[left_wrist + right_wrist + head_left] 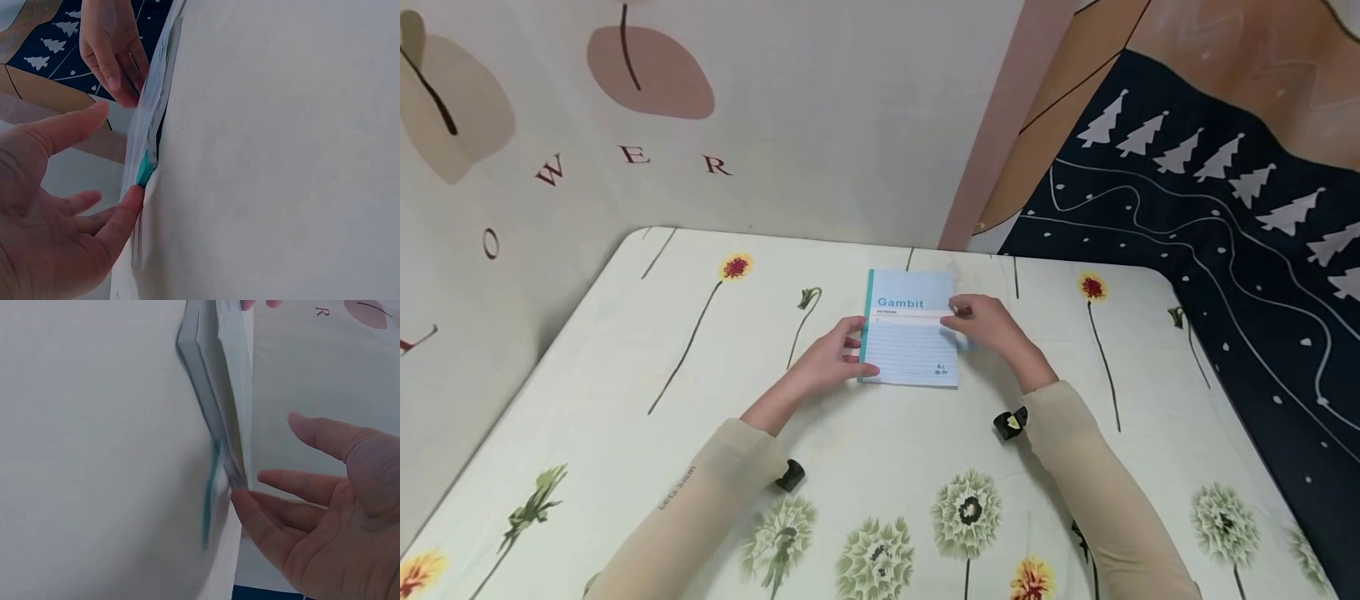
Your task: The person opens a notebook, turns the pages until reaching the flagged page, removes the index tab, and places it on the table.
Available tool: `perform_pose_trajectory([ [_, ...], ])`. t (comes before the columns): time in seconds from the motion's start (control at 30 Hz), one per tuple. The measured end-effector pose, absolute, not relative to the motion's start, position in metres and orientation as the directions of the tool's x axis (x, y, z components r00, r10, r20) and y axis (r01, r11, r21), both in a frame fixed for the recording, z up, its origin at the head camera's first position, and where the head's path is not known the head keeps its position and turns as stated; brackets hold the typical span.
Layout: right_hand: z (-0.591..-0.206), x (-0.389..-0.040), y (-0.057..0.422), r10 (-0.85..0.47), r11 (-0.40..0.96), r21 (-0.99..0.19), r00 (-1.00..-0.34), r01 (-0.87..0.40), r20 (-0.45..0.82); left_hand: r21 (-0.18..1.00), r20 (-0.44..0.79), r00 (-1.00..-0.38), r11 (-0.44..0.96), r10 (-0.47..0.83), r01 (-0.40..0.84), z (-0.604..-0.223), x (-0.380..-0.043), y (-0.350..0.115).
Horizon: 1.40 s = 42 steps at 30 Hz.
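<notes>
Pale lettered wall (pixel 850 125) behind a flower-patterned table (pixel 880 450)

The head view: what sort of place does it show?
Probably an indoor corner, perhaps in a home: a flower-printed surface, a pale lettered backdrop, and a dark tree-patterned backdrop.

My right hand (pixel 340 522), with the thumb apart, touches with one fingertip the lower end of the notebook (pixel 206 394). Between its layers I see a narrow gap. Behind, the pale wall (pixel 294 369) carries a letter R (pixel 322 312).
</notes>
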State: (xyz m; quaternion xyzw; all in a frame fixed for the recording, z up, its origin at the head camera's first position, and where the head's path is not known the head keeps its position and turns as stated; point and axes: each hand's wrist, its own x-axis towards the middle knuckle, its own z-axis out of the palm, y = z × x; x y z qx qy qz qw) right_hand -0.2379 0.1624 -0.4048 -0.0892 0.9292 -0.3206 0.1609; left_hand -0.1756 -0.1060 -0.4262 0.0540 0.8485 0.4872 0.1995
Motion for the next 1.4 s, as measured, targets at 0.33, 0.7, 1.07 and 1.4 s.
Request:
perform_pose_trajectory([
  [0.33, -0.398, -0.233, 0.159, -0.248, 0.767, -0.640, -0.942, -0.047, -0.228, 0.864, -0.283, -0.921, 0.487, 0.267, -0.124, -0.432, -0.179, -0.113],
  [0.7, -0.399, -0.232, 0.161, -0.224, 0.749, -0.661, -0.953, -0.034, -0.205, 0.879, -0.277, -0.918, 0.461, 0.283, -0.123, -0.432, -0.180, -0.115],
  [1.07, -0.393, -0.234, 0.157, -0.128, 0.613, -0.789, -0.989, -0.023, -0.070, 0.903, -0.265, -0.915, 0.412, 0.306, -0.124, -0.435, -0.184, -0.117],
  [1.4, -0.389, -0.240, 0.146, -0.037, 0.392, -0.915, -0.993, 0.092, -0.115, 0.905, -0.272, -0.907, 0.404, 0.321, -0.129, -0.429, -0.189, -0.116],
])
